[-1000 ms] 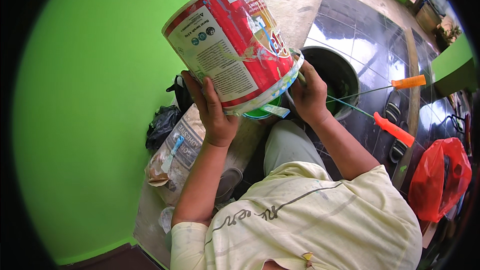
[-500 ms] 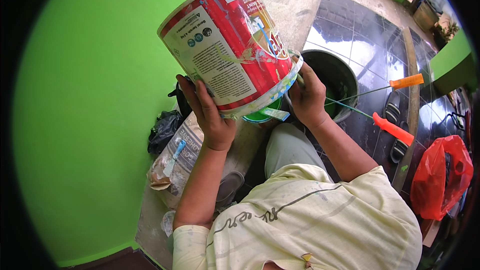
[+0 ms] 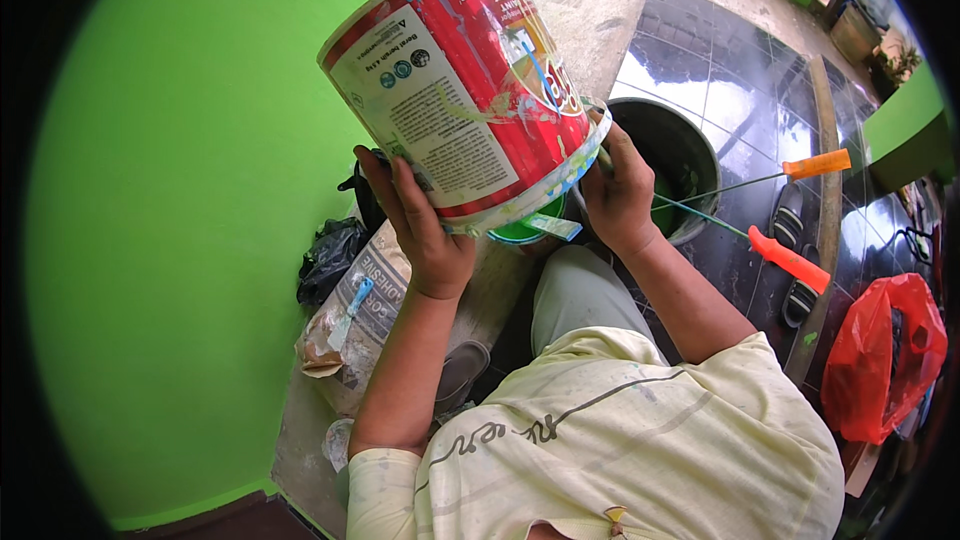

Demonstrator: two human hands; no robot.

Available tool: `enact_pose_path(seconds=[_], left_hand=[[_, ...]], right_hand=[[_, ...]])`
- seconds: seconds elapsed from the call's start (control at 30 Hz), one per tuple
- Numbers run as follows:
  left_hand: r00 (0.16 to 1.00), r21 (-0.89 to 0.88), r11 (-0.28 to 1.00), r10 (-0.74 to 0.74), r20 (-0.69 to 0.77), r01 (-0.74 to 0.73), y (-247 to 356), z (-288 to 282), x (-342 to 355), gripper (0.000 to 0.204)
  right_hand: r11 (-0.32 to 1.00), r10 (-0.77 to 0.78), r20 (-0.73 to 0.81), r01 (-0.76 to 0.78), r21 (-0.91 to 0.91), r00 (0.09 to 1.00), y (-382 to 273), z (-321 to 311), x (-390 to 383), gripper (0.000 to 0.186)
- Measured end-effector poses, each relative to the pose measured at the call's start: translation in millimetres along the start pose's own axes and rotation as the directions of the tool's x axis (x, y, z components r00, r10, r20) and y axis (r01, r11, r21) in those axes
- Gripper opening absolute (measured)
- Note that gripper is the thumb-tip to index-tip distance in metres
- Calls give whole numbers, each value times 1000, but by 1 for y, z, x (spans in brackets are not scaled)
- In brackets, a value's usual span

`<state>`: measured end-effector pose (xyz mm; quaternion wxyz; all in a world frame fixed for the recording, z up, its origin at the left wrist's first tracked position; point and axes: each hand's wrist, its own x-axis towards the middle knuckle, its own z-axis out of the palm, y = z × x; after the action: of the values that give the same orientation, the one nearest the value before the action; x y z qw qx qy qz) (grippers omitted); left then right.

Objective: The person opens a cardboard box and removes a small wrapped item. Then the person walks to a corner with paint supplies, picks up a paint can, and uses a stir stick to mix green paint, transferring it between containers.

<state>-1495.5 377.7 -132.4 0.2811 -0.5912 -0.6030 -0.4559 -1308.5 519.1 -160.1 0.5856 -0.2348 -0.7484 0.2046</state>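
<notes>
A red and white paint bucket [image 3: 470, 100] is tilted up in front of me, its paint-smeared rim toward my body; its inside is hidden. My left hand [image 3: 425, 230] supports the rim's left part, fingers spread along the label side. At the rim's right end, beside the pale bail handle, my right hand [image 3: 622, 195] is closed on the bucket. Partly hidden below it stands a container of green paint [image 3: 518, 232]. A flat pale, blue-stained strip [image 3: 553, 227] lies across that container's edge.
A large black bucket [image 3: 700, 155] stands to the right, two orange-handled tools [image 3: 790, 260] leaning out. Left are a cement-type sack [image 3: 350, 330] and black plastic bag [image 3: 330, 260] by the green wall [image 3: 180, 220]. Sandals [image 3: 800, 300] and a red bag [image 3: 880, 360] lie right.
</notes>
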Motion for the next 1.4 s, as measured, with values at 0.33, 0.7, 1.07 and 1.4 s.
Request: enact_pose_path(seconds=[0.33, 0.7, 1.07, 1.4], left_hand=[[1000, -3, 1000, -15, -7, 15, -1, -1, -1, 91], [999, 0, 999, -42, -11, 42, -2, -6, -3, 93], [998, -16, 998, -62, -17, 62, -5, -2, -4, 93], [997, -24, 997, -75, -26, 74, -4, -2, -2, 94]], right_hand=[[999, 14, -6, -14, 30, 1000, -1, 4, -1, 50], [1000, -9, -5, 9, 17, 1000, -7, 6, 1, 47], [1000, 9, -4, -9, 21, 1000, -5, 8, -1, 47], [1000, 28, -20, -28, 14, 999, -6, 10, -1, 46]])
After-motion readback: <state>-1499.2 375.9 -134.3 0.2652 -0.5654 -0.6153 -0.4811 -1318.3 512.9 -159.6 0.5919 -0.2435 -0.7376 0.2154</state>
